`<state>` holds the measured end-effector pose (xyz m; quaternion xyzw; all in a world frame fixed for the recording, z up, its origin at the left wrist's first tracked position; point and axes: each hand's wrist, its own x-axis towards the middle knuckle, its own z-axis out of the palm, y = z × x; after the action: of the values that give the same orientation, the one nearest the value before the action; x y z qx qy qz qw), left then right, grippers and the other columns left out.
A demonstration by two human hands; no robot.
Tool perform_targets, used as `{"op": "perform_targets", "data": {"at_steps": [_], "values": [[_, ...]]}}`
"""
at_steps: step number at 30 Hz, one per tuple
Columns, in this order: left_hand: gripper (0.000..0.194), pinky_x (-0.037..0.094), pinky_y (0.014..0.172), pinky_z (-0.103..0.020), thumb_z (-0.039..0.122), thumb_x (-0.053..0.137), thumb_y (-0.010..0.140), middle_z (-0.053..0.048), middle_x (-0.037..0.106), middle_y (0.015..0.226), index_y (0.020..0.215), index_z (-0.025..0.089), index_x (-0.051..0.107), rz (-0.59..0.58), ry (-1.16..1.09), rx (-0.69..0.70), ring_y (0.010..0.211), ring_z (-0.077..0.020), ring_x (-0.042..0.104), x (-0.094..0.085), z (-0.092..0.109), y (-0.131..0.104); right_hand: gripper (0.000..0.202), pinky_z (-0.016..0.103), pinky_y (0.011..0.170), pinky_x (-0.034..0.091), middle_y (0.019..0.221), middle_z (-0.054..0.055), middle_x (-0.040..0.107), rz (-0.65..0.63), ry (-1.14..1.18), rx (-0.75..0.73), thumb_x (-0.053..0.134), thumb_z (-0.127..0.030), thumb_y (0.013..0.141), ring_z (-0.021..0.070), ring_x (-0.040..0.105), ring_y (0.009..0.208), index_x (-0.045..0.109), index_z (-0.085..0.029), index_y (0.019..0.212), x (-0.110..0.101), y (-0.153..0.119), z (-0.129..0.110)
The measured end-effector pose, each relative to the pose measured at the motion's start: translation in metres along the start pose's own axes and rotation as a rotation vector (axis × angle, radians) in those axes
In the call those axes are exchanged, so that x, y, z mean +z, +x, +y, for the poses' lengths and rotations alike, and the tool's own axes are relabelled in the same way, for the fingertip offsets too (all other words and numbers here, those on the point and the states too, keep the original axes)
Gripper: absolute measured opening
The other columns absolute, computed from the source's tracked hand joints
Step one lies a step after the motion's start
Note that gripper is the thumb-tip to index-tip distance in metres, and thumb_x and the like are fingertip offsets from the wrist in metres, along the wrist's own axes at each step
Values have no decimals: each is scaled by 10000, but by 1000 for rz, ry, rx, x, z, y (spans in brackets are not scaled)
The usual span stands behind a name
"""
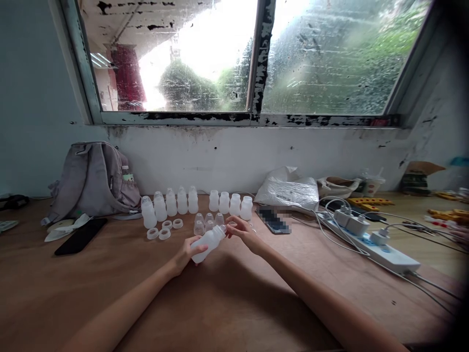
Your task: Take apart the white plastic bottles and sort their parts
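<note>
Held bottle (211,239) of matt, frosted plastic

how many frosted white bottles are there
10 visible: five bottles in a row right of the backpack, four bottles left of the silvery bag, one bottle in the left hand. More may be hidden.

From over here I've got the left hand (184,254) gripping the tilted baby bottle (206,246), the right hand (246,234) fingering its mouth! Just behind that bottle, clear dome caps (209,225); back left of it, five capped bottles (171,206) and collar rings (164,237); back right, four open-topped bottles (224,204); far right, a power strip (384,254).
</note>
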<state>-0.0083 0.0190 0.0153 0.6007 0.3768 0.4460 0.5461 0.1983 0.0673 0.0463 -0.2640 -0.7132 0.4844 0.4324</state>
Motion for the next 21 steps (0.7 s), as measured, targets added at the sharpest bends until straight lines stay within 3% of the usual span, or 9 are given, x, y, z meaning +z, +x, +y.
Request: {"op": "perform_targets", "data": {"at_steps": [3,6,9,16,21], "values": [[319,295,355,-173,379,565,696,-4,501,575,846,98,555,-17,41,-24,451,-76,421,-1,0,0,233,227,519,378,574,-17,543,-51,-94,31,514,-406,760,103,496,526,477,-176,755,-6,1,2],[339,289,349,-171,386,571,690,2,496,580,862,94,564,-50,62,-43,457,-77,423,-1,0,1,343,201,393,261,445,-49,437,-80,-201,102,491,-463,756,65,378,378,414,-172,592,-10,2,3],[333,295,349,-172,387,575,687,4,503,585,855,100,571,-84,76,-50,459,-78,427,-2,-1,2,459,203,369,186,387,-59,335,-89,-325,162,415,-511,779,44,287,341,365,-167,480,-14,2,0],[322,281,333,-168,396,566,690,3,519,568,836,109,577,-123,87,-85,431,-76,425,-5,-2,5,334,192,388,226,492,-53,413,-218,-328,166,488,-461,752,49,329,396,431,-167,604,-16,1,-8],[353,281,334,-172,416,564,685,-7,535,582,848,103,579,-113,98,-88,437,-82,442,-4,-1,3,444,197,368,193,427,-55,334,-138,-387,175,419,-496,776,43,288,372,380,-162,486,-12,3,-2]]}}
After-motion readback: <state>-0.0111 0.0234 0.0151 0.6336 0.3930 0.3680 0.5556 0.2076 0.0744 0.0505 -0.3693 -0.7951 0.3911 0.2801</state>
